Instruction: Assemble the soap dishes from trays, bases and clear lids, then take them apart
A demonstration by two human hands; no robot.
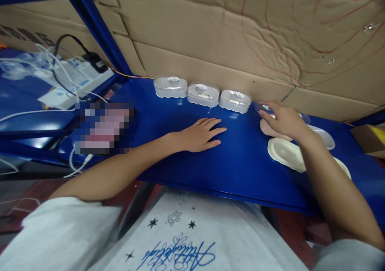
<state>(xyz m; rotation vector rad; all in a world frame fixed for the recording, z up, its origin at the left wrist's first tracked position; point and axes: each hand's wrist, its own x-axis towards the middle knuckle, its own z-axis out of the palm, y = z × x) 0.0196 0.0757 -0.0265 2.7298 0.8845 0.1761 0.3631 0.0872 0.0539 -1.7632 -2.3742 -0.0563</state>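
My left hand (201, 135) lies flat on the blue table (192, 170), fingers spread, holding nothing. At the right, my right hand (284, 120) reaches over a clear lid (261, 107) near the cardboard wall, thumb and fingers apart. Beneath that hand is a pinkish oval piece (269, 129), partly hidden. A cream oval tray (285, 153) sits nearer to me, with its right end behind my right arm. Three closed oval containers with clear lids stand in a row at the back: a left one (171, 88), a middle one (203, 94) and a right one (235, 101).
A blurred-out device (104, 128) with a white cable is at the left. Behind it are power strips (78, 82) and tangled cords. Past my right arm lie a white tray (325, 137) and another cream piece (343, 167). A cardboard box (367, 140) stands far right.
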